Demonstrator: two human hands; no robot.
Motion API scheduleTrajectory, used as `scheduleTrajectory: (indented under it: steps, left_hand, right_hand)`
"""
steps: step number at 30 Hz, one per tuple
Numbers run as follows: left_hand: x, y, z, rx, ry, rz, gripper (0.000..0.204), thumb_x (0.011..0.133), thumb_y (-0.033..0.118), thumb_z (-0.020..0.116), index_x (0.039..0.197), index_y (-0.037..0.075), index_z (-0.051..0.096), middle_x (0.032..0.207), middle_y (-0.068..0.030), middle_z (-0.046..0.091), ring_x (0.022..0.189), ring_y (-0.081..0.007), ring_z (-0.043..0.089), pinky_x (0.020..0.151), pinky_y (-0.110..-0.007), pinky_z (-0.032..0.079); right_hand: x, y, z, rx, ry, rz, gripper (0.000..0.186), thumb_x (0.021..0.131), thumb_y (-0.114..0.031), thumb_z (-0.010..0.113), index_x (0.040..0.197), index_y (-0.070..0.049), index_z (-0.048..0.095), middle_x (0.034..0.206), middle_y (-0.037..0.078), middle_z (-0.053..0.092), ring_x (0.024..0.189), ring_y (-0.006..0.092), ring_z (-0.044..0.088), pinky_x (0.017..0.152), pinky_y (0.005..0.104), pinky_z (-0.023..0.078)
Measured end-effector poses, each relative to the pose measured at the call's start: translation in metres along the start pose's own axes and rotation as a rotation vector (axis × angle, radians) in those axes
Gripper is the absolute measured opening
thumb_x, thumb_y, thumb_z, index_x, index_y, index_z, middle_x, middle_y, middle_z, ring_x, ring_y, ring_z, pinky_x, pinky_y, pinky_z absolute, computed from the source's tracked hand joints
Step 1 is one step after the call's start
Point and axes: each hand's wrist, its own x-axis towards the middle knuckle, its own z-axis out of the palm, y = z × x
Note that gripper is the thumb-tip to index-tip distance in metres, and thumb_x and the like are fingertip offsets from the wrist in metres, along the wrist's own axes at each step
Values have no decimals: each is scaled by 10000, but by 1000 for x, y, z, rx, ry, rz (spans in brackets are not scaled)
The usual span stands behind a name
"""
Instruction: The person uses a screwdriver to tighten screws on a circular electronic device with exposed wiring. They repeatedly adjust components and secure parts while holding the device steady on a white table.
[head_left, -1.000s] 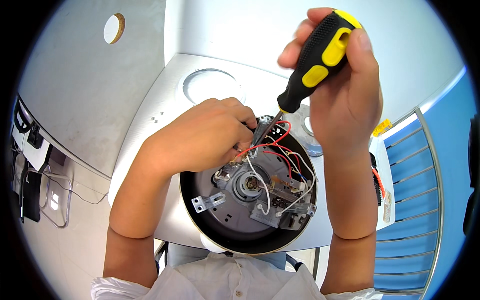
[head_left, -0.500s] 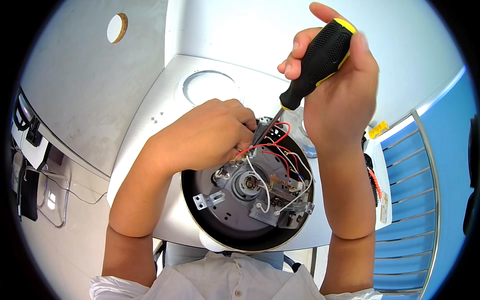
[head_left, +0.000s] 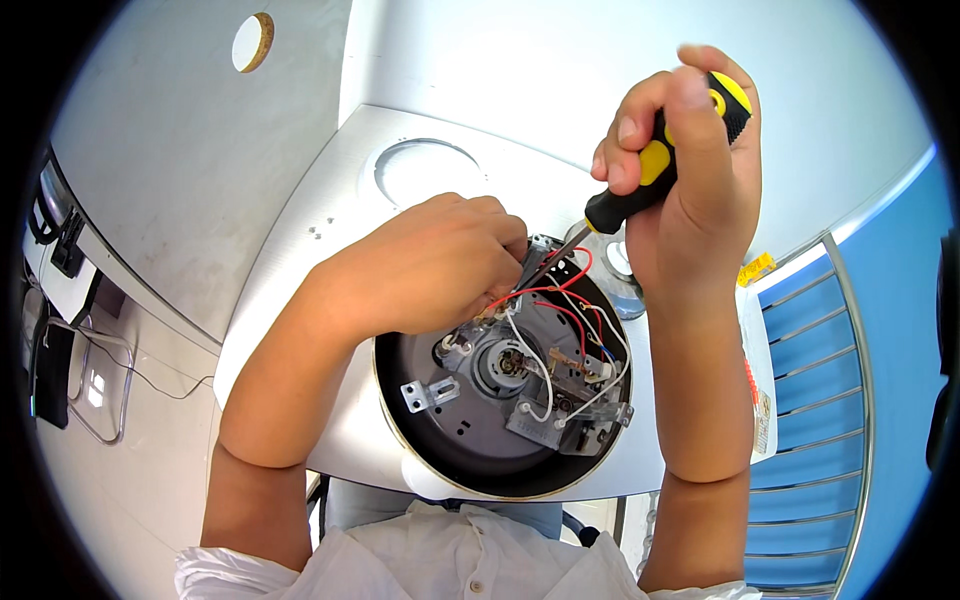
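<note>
My right hand (head_left: 700,170) is wrapped round a screwdriver (head_left: 622,206) with a black and yellow handle. Its shaft slants down to the left into a round, dark appliance housing (head_left: 470,475), where the tip is lost among wires close to my left fingers. Over the housing's far left rim, my left hand (head_left: 430,265) pinches with bent fingers; what they hold is hidden beneath them. Inside the housing are red wires (head_left: 576,312), white wires (head_left: 545,385), a central round metal fitting (head_left: 508,362) and a pale bracket (head_left: 430,394).
A white ring-shaped part (head_left: 425,150) lies at the back of the white table (head_left: 300,270). Behind the housing, partly covered by my right arm, stands a clear container (head_left: 625,285). A yellow object (head_left: 757,268) is on the right, near a metal railing (head_left: 860,400).
The screwdriver's handle has turned and leans further right and lower, with my right hand's grip shifted round it. My left hand stays at the far left rim.
</note>
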Motion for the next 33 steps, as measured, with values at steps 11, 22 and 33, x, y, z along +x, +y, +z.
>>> scheduleTrajectory:
  steps: [11, 22, 33]
  left_hand:
    - [-3, -2, 2, 72, 40, 44, 71, 623, 81, 645, 686, 50, 633, 872, -53, 602, 861, -237, 542, 725, -346, 422]
    - [-1, 1, 3, 117, 38, 38, 84, 630, 90, 657, 707, 59, 648, 833, -45, 614, 844, -227, 551, 705, -338, 427]
    - [-2, 1, 3, 142, 5, 27, 70, 638, 112, 662, 685, 64, 643, 833, -55, 612, 857, -215, 552, 715, -328, 431]
  right_hand:
    - [4, 1, -15, -270, 37, -18, 380, 797, -284, 573, 999, 14, 450, 1068, 167, 493, 1003, 365, 557, 842, 476, 501]
    - [-2, 10, -7, -86, 110, 54, 423, 915, -311, 399, 1181, 18, 400, 804, 91, 533, 610, 161, 512, 596, 306, 431]
    - [3, -8, -15, -231, 60, 101, 390, 840, -321, 522, 1034, 17, 501, 1081, 168, 518, 1036, 360, 555, 884, 499, 472]
